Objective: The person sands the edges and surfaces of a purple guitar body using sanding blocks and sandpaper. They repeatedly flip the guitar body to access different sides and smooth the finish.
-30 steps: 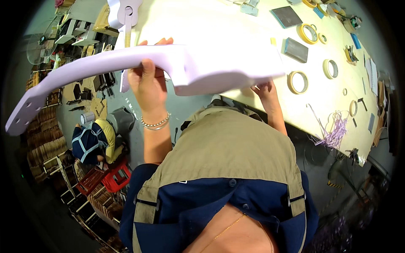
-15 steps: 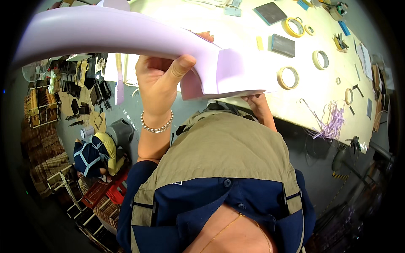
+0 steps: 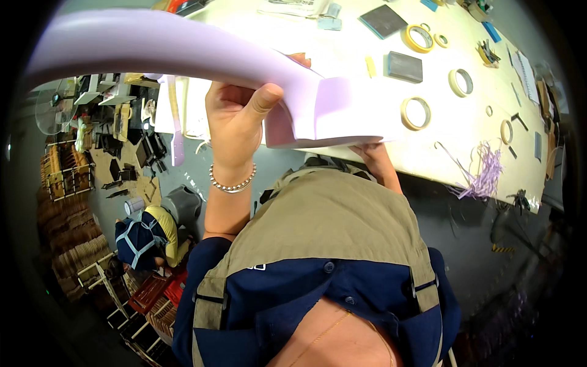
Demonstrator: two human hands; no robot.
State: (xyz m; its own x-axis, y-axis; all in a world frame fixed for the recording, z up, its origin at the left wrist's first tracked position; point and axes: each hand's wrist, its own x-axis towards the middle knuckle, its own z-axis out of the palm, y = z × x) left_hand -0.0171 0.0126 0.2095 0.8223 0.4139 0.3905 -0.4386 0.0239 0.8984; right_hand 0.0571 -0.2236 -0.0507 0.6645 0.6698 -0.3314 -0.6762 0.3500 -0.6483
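A large, smooth lilac curved part (image 3: 165, 46) is held up in front of me. Its long arm sweeps to the upper left, and a blocky, hollowed end (image 3: 333, 110) sits toward the middle. My left hand (image 3: 241, 116) is closed around the neck where the arm meets the block, thumb on the near side and fingertips showing over the top. Beneath the right end of the block, my right hand (image 3: 373, 153) touches its lower edge; most of its fingers are hidden, so their grip does not show.
On the cream table (image 3: 367, 104) are tape rolls (image 3: 416, 114), dark sanding blocks (image 3: 405, 67) and a bundle of lilac strips (image 3: 483, 171) at the near edge. Another person (image 3: 143, 238) bends over at the lower left, beside a red crate (image 3: 150, 293) and racks (image 3: 67, 165).
The view has shifted slightly, with floor items lower and table items a little left and up. My hands keep their places on the lilac part, which has barely moved.
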